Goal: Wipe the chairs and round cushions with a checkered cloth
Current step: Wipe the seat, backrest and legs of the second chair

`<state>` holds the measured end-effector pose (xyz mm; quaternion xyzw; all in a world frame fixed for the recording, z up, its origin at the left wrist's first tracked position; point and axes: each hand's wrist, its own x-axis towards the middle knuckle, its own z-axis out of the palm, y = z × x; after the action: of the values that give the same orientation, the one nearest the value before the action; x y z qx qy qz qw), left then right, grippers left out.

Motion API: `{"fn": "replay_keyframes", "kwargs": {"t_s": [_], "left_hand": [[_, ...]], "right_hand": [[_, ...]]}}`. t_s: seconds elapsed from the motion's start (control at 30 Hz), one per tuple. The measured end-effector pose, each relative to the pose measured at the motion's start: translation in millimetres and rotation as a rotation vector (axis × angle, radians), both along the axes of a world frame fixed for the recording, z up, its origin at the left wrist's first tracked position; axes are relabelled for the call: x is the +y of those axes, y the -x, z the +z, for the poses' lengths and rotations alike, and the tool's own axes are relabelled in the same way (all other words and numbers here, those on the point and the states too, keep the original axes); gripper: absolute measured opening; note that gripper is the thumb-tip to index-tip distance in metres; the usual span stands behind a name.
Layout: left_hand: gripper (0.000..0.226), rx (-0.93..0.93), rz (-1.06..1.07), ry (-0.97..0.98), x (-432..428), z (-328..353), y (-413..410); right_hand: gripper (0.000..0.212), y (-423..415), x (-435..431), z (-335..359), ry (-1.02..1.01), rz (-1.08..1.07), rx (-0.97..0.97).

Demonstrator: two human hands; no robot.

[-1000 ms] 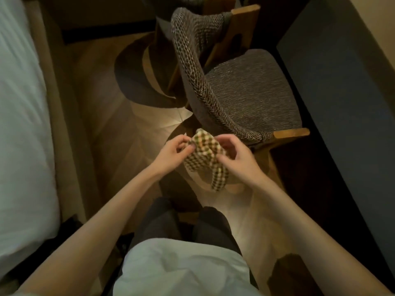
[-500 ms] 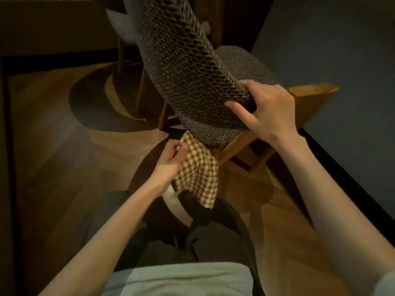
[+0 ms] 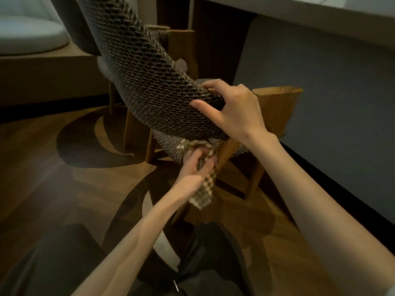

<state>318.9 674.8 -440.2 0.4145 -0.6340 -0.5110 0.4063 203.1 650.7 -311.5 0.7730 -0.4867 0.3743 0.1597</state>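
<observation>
The left hand [image 3: 195, 169], grip closed round the checkered cloth [image 3: 205, 189], now pushes it against the chair [image 3: 167, 143] below the backrest [image 3: 154, 82], which the right hand [image 3: 235, 112] clasps; wiping starts.

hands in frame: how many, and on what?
2: left hand grips the checkered cloth just below the woven backrest; right hand grips that backrest's end. Both are fully visible.

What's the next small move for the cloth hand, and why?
Probably slide the left-hand grip and its bunched checkered cloth sideways along the seat edge: the cloth is pressed there, just under the woven backrest, and the right-hand grip holds the backrest end steady.
</observation>
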Motion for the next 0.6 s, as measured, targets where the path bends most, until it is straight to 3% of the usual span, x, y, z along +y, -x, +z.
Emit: {"fn": "replay_keyframes", "kwargs": {"t_s": [0.1,0.2,0.27,0.43,0.5,0.6], "left_hand": [[0.018,-0.013,0.031,0.060,-7.9,9.5,19.5],[0.042,0.079,0.023,-0.078,-15.0,5.9,36.4],[0.054,0.143,0.057,-0.128,-15.7,1.2,48.0],[0.056,0.209,0.169,-0.040,-10.8,-3.9,79.5],[0.056,0.159,0.194,0.023,-12.7,-14.5,81.7],[0.063,-0.102,0.192,0.113,-18.5,-37.5,78.1]], "right_hand": [[0.044,9.3,-3.5,-1.1,-0.026,0.039,0.031],[0.035,34.7,-3.7,-4.8,-0.028,0.094,-0.001],[0.034,52.6,-3.5,-12.7,0.018,0.006,0.043],[0.043,58.6,-10.0,-28.8,0.039,-0.094,0.120],[0.044,59.5,-8.7,-34.9,0.065,-0.109,0.133],[0.050,61.9,-1.2,-48.4,0.055,-0.126,0.134]]}}
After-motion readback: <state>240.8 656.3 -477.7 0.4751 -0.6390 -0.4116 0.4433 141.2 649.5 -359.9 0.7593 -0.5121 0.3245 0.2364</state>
